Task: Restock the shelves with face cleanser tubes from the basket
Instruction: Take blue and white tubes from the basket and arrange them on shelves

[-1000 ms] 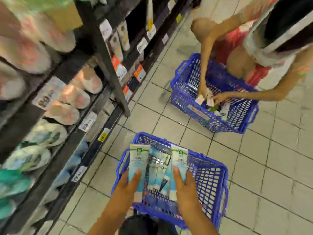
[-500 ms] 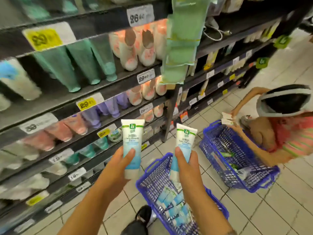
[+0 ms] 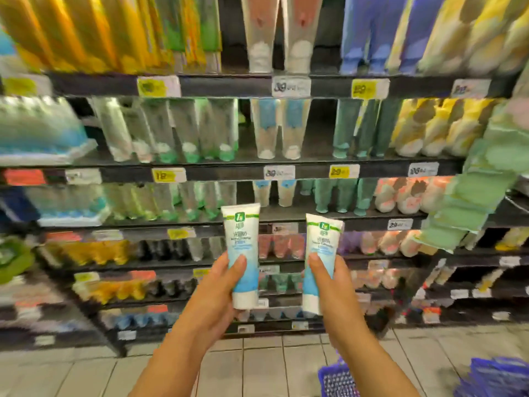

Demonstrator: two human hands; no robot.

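Dark store shelves (image 3: 257, 171) fill the background in stacked tiers, each front edge carrying white and yellow price labels (image 3: 290, 86) (figures blurred). Rows of tubes stand cap-down on every tier: yellow and green at the upper left, white-and-pink at the top centre, blue-violet and yellow at the upper right, teal and peach lower down. A hanging strip of pale green packets (image 3: 481, 179) crosses the right-hand end of the shelves and covers part of the rows behind it. Pale floor tiles (image 3: 257, 365) run along the foot of the shelves. Two blue baskets show at the bottom right: the nearer basket (image 3: 337, 379) just beside the right forearm, a second basket (image 3: 498, 376) in the corner.

Both hands are raised before the middle tiers. The left hand (image 3: 217, 287) grips the left cleanser tube (image 3: 242, 253) upright, thumb across its blue front, fingers curled behind. The right hand (image 3: 332, 285) grips the right cleanser tube (image 3: 319, 259) likewise, tilted slightly rightward. Both tubes are white and blue with a green logo, caps downward, near each other but apart, and neither touches a shelf.
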